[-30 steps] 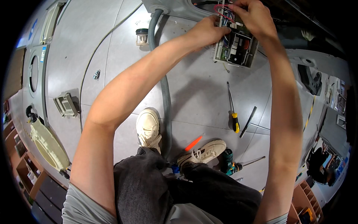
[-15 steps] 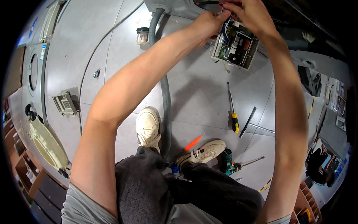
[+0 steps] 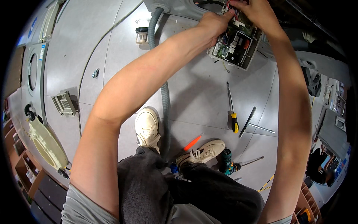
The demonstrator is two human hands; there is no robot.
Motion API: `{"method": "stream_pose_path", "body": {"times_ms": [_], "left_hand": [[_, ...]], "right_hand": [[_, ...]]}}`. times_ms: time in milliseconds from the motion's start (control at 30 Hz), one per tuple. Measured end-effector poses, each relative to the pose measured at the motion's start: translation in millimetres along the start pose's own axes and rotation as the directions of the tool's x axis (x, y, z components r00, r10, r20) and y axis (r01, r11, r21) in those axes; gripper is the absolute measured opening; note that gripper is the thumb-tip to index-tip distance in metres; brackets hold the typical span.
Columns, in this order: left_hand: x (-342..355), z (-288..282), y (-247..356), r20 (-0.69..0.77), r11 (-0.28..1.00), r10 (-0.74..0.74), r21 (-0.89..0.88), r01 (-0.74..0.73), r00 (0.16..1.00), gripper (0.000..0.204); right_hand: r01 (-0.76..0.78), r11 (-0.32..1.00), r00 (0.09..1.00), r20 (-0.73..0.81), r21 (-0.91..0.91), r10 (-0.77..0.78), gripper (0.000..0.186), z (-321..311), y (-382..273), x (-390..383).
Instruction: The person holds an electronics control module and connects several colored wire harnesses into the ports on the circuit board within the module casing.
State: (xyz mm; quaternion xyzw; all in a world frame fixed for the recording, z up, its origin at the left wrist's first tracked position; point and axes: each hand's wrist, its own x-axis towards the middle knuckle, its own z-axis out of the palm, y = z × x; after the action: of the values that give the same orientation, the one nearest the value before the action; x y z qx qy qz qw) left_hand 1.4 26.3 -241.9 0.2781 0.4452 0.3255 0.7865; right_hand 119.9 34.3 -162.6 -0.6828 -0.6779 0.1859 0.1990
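At the top, a grey open box holds a control board (image 3: 235,46) with a black module and a round red-brown part. My left hand (image 3: 216,24) is closed at the box's upper left side, thumb tip against the wiring; what its curled fingers grip is hidden. My right hand (image 3: 260,14) pinches a thin red wire (image 3: 236,15) above the board, its fingertips partly cut by the frame's top edge. A white connector (image 3: 238,24) sits on the board just below the hands.
A grey corrugated hose (image 3: 165,108) runs down the floor beside my shoes. Nearby lie a yellow-black screwdriver (image 3: 234,121), a T-shaped metal tool (image 3: 248,122), an orange pen-like tool (image 3: 193,142) and a green power drill (image 3: 228,164). A filter (image 3: 142,35) and a vented cover (image 3: 64,104) sit left.
My left hand has shifted slightly right and down over the box, covering the blue and white wires. The right hand has moved a little to the right with the red wire. The box has shifted slightly left.
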Motion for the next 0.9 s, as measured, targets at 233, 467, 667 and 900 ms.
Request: {"method": "stream_pose_path", "body": {"times_ms": [233,467,667,900], "left_hand": [[-4,-10,3,0.118,0.998,-0.028,-0.058,0.035,0.993,0.037],[-3,-7,5,0.119,0.998,-0.027,-0.048,0.033,0.993,0.038],[-8,-5,10,-0.008,0.977,0.035,0.211,-0.033,0.999,0.042],[0,-3,6,-0.033,1.0,0.007,0.005,-0.007,0.999,0.029]], "right_hand": [[-0.086,0.983,0.994,-0.084,-0.163,0.073,0.027,15,-3,11],[-0.146,0.989,0.987,-0.07,-0.038,0.143,0.022,8,0,15],[-0.215,0.977,0.977,-0.002,-0.016,0.215,0.017,8,-3,19],[-0.176,0.972,0.98,0.065,-0.154,0.187,0.011,11,-11,19]]}}
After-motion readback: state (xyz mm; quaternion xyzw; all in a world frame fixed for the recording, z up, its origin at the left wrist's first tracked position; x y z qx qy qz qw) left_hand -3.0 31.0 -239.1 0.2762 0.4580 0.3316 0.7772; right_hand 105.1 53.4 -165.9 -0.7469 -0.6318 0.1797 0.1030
